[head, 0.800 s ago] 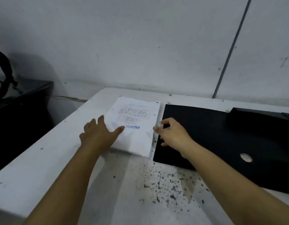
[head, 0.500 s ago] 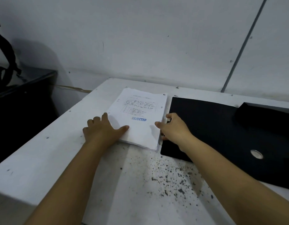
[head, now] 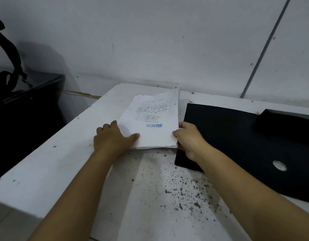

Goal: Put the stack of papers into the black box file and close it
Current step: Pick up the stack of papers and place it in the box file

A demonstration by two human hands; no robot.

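A white stack of papers (head: 152,119), stamped REJECTED in blue, is raised at its near end off the white table (head: 51,164). My left hand (head: 112,138) grips its near left corner with the thumb on top. On the stack's near right edge my right hand (head: 188,138) holds with fingers curled under. The black box file (head: 237,136) lies opened flat to the right, with a metal ring hole (head: 279,165) in its cover and its raised box part (head: 285,122) at the far right.
The table's near surface is speckled with dark spots (head: 185,190). A white wall (head: 150,40) stands close behind. To the left, past the table edge, sits a dark cabinet (head: 25,110) with a black strap (head: 9,54) hanging above it.
Both hands have closed on the paper stack's near corners and tilted it up from the table. The stack lay flat before, with the hands only touching its edges.
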